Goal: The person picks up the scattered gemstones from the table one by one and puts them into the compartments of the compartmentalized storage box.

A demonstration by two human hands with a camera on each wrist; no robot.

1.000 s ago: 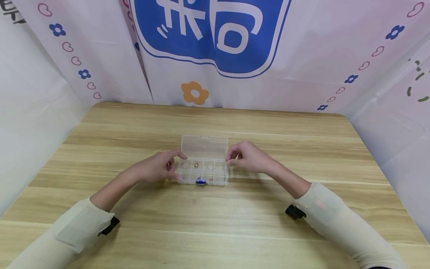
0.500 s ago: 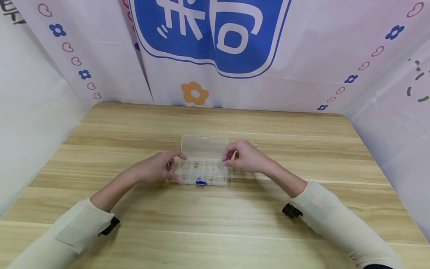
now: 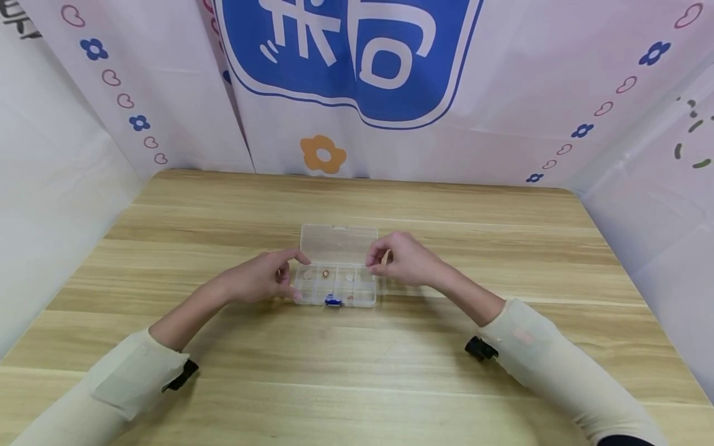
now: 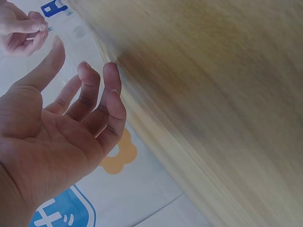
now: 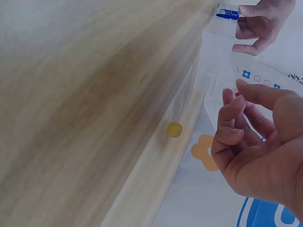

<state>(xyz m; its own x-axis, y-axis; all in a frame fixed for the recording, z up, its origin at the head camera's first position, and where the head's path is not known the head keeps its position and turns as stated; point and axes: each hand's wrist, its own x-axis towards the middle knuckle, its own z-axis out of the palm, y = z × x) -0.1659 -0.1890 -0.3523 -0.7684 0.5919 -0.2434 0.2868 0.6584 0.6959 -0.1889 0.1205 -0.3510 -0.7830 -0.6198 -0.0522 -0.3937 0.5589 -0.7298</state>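
A clear plastic compartment box (image 3: 355, 296) lies on the table with its lid (image 3: 340, 243) raised behind it and a blue latch (image 3: 333, 300) in front. My left hand (image 3: 253, 277) holds the box's left end, thumb at the front corner and index finger near the hinge. Over the back right compartment, my right hand (image 3: 406, 260) has its thumb and fingertips drawn together; whether something tiny is between them cannot be told. In the compartments lie a small orange-brown piece (image 3: 326, 273), two pale pieces and a reddish piece. The right wrist view shows a yellow bead (image 5: 174, 130) near the box.
The wooden table (image 3: 357, 359) extends on all sides of the box. A printed white cloth with an orange flower (image 3: 323, 154) hangs along the back edge, and white sheets stand at both sides. Black wrist devices sit under both sleeves.
My right hand has shifted a little left, from the box's right edge to over its back right compartment. The left hand and the box have stayed put.
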